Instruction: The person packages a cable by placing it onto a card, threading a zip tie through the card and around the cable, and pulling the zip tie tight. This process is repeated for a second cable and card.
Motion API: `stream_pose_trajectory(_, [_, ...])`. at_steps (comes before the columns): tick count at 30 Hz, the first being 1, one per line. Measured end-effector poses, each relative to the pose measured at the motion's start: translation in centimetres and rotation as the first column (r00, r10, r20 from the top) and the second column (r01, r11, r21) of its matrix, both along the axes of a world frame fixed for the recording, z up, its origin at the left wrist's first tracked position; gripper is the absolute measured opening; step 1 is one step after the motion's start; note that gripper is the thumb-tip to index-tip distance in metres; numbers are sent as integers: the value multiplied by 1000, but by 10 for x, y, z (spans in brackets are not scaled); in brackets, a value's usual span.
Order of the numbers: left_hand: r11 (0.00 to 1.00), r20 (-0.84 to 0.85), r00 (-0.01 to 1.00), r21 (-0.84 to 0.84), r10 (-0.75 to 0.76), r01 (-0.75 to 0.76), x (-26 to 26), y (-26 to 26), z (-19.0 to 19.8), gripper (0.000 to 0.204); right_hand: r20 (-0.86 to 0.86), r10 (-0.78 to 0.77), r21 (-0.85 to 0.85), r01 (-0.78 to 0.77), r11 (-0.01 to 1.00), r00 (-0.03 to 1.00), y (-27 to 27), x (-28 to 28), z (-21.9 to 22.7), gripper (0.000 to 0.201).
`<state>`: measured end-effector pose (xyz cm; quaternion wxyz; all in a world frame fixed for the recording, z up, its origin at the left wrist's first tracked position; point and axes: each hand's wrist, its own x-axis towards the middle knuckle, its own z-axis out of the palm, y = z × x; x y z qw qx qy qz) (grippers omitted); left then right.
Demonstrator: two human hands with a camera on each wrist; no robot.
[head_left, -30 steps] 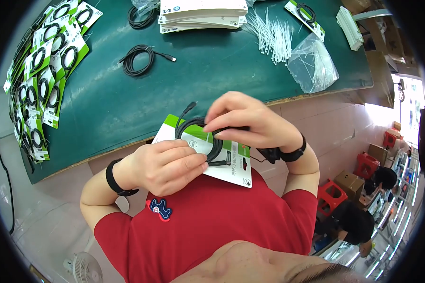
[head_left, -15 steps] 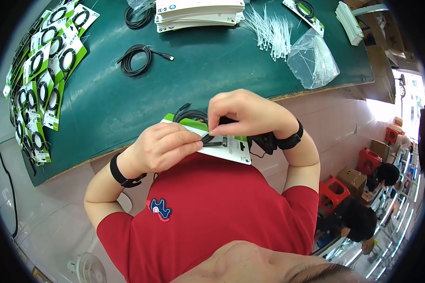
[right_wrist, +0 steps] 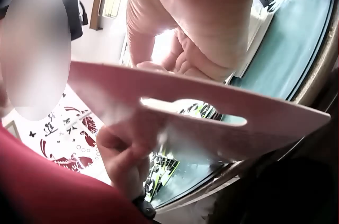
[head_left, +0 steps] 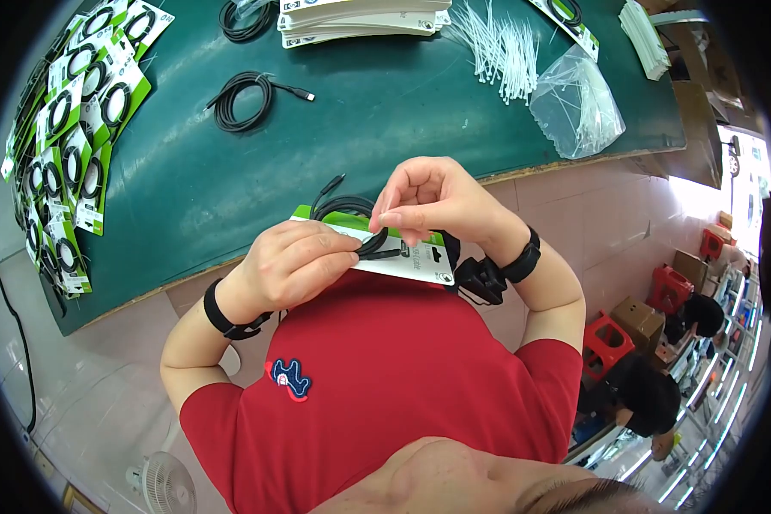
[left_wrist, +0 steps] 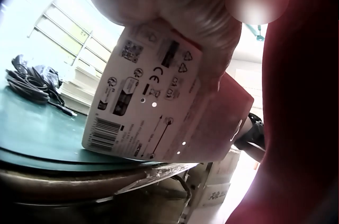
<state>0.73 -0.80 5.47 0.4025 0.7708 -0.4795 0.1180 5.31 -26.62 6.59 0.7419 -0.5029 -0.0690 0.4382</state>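
My left hand (head_left: pixel 295 264) grips the near left side of a white and green packaging card (head_left: pixel 415 264), its fingers laid over a coiled black cable (head_left: pixel 347 206) on the card's face. One cable plug (head_left: pixel 332 183) sticks out past the far edge. The left wrist view shows the printed back of the card (left_wrist: pixel 143 112), with small punched holes. Over the coil's right side is my right hand (head_left: pixel 441 201), thumb and forefinger tips brought together; I cannot tell whether something thin is between them. In the right wrist view this hand (right_wrist: pixel 196 28) is above the card's hanger slot (right_wrist: pixel 193 110).
On the green table (head_left: pixel 180 206) lie a loose coiled cable (head_left: pixel 242 101), a stack of cards (head_left: pixel 364 26), white cable ties (head_left: pixel 505 60) and a plastic bag of ties (head_left: pixel 578 107). Carded cables (head_left: pixel 68 154) pile up at the left. A red stool (head_left: pixel 606 343) stands behind at the right.
My right hand has lifted slightly off the coil, its fingers fanning out. The card has tipped flatter to the head view and moved a little away from me. My left hand keeps its hold.
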Motion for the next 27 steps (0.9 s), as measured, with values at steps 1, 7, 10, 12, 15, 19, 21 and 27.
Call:
stream_pose_trajectory(1, [1000,-1,1000,-1,0,0,0,-1,0,22,21,-27,-29,28,999,999,1,-2,0,6])
stream_pose_trajectory(7, [999,-22,1000,50,18,-17,1,-1,4,23,899,-79,-16,214,977,430,10,-11,-23,13])
stream_pose_trajectory(10, [998,-32,999,62,15,-13,1,-2,3,23,997,-26,7,240,971,75,11,-11,-28,18])
stream_pose_trajectory(12, [998,-36,999,65,6,-3,1,-2,3,23,1000,11,-16,242,970,20,11,-11,-30,19])
stream_pose_trajectory(15, [998,-41,999,66,5,-2,2,-2,3,23,997,62,-50,239,970,-42,9,-11,-28,18])
stream_pose_trajectory(19, [998,-47,999,67,7,-3,4,-2,5,22,980,138,-100,245,964,-142,9,-10,-23,14])
stream_pose_trajectory(21, [998,-51,999,66,8,-5,5,-2,6,22,968,157,-102,264,959,-197,10,-11,-22,13])
stream_pose_trajectory(27, [997,-82,997,72,-7,13,8,0,6,21,967,163,-111,251,962,-195,9,-11,-20,13])
